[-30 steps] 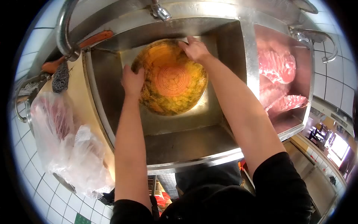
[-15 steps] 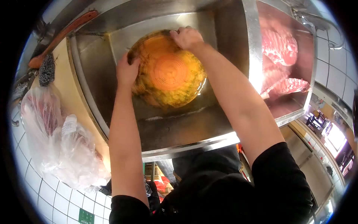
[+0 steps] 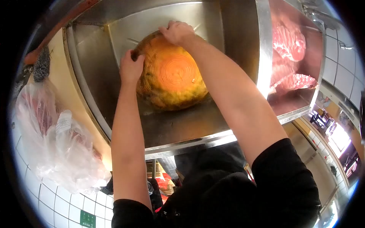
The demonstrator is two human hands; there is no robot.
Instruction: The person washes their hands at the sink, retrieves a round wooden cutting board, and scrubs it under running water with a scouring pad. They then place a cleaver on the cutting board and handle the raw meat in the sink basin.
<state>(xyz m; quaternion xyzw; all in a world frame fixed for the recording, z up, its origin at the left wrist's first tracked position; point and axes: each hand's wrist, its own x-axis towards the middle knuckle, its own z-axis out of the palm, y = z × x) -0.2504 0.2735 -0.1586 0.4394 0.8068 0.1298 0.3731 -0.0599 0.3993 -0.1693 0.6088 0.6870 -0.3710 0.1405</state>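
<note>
A thick round wooden block [image 3: 176, 74] with ring lines, orange in the middle and yellow-green toward its rim, is in the metal sink [image 3: 182, 133]. My left hand [image 3: 131, 67] grips its upper left edge, the thumb and fingers curled around the rim. At the top edge, my right hand [image 3: 178, 32] holds the rim with bent fingers. The far side of the block looks raised, and its near side is low in the sink. The fingertips behind the rim are hidden.
Large pieces of raw meat [image 3: 289, 43] lie in the right basin [image 3: 292, 104]. At left, a filled clear plastic bag [image 3: 62, 140] rests beside a dark scouring pad [image 3: 42, 66] and a long brown handle [image 3: 47, 36]. A faucet [image 3: 329, 19] is at the upper right.
The view has shifted, so the faucet at the top is gone. Both hands have kept hold of the block, whose far edge now looks more tilted up. My right hand has moved left along the rim.
</note>
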